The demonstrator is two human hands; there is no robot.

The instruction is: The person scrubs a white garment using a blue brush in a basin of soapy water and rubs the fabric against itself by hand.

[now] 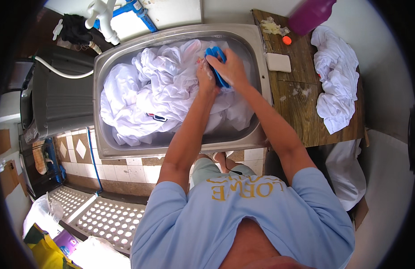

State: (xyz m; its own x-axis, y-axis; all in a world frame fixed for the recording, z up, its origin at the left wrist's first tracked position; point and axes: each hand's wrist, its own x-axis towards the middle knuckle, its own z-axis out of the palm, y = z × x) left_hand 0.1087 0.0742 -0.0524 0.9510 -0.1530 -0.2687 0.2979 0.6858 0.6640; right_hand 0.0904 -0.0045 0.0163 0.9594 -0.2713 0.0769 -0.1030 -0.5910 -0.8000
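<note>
My right hand (231,71) is wrapped round a blue scrub brush (222,81) at the right end of a metal sink (176,149). Close beside it, my left hand (206,80) is closed on a white garment (165,96), its fingers partly hidden and wet-looking. The brush lies against the cloth between the two hands. White laundry fills most of the sink in a crumpled heap, with a small dark and red mark near its front. Greyish water shows round the heap's edges.
On the wooden top at the right are a white bar of soap (278,62), an orange cap (286,40), a purple bottle (311,17) and a bundled white cloth (336,80). A white tap (103,22) rises at the back left. A dark grey bin (61,96) stands left of the sink.
</note>
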